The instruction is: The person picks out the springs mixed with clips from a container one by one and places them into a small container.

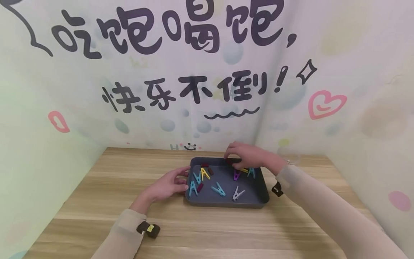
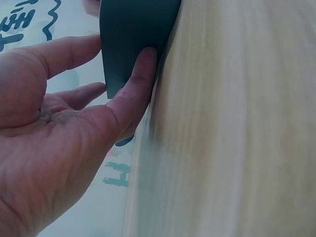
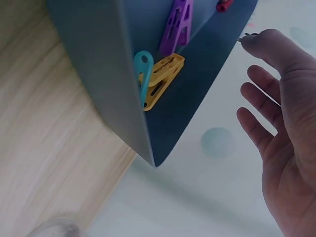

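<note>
A dark grey tray (image 1: 226, 205) lies on the table with several clothespins and small dark red cylinders in it. My left hand (image 1: 166, 185) touches the tray's outer left wall, its thumb (image 2: 144, 61) laid along that wall in the left wrist view. Over the back right of the tray hovers my right hand (image 1: 249, 154), fingers loosely bent, nothing visible in its grasp. Below it are a purple clothespin (image 3: 177, 27), a yellow clothespin (image 3: 165, 79), a blue clothespin (image 3: 143, 69) and a red cylinder (image 3: 224, 5). A white clothespin (image 1: 238, 193) and a blue clothespin (image 1: 219, 189) lie nearer the front.
Along the tray's left side sit a yellow clothespin (image 1: 205, 174), blue clothespins (image 1: 193, 188) and dark red cylinders (image 1: 200, 187). A clear object (image 3: 55, 229) stands on the wooden table (image 1: 207, 233), right of the tray. A printed wall sheet (image 1: 155, 133) rises behind.
</note>
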A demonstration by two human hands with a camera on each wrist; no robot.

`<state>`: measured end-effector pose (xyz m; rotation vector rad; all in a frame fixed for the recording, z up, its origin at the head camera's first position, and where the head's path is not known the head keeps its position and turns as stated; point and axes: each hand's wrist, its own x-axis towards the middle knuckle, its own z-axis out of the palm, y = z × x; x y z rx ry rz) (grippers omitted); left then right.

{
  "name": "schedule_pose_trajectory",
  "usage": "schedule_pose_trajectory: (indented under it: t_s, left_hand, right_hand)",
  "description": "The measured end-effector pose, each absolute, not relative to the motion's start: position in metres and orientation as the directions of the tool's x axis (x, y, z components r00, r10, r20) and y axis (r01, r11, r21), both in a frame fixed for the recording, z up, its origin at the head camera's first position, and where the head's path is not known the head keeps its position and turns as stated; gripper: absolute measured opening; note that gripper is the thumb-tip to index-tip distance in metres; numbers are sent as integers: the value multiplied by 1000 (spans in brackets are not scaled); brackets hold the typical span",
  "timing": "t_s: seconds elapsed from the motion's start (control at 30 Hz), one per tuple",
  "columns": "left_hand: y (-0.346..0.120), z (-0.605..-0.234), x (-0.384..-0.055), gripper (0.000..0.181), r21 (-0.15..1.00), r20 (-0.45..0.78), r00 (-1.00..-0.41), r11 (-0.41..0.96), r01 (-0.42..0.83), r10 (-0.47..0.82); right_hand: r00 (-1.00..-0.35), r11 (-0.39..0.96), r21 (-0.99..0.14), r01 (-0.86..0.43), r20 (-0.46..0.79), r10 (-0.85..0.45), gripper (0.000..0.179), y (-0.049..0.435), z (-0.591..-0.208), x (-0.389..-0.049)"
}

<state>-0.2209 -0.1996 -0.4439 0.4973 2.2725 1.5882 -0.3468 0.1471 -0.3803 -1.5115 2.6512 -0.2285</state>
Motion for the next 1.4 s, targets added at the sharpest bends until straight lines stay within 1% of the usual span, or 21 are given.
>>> schedule_pose_trajectory:
  t_s: [0.33,0.67,1.03,1.17,1.33,1.4]
  left_hand:
    - [-199,-442,-221,71,942,-70,-885,322,93,460]
    - [-198,-444,-221,72,948,-65,-882,305,91,466]
    - [-198,-443,-221,72,944,-81,-889,321,77,450]
    - [-198,-442,-220,71,940,-83,-894,333,77,440]
    - [-197,-441,-220,71,942,-75,-892,324,83,446]
    - [-197,-442,-220,71,943,-72,-891,323,86,447]
  right_hand:
    - [-541,513,-237,-825,68,-838,36,160,-380,-336]
    - [-547,493,-297,-818,134,-826,34,177,-377,-328]
    - [-580,503,-332,-798,200,-790,31,200,-376,-317]
    - [-605,512,-359,-781,226,-764,32,209,-378,-313]
    - [-663,562,-381,-735,229,-713,35,222,-380,-307]
    - [-678,570,-392,-722,234,-697,36,228,-380,-305]
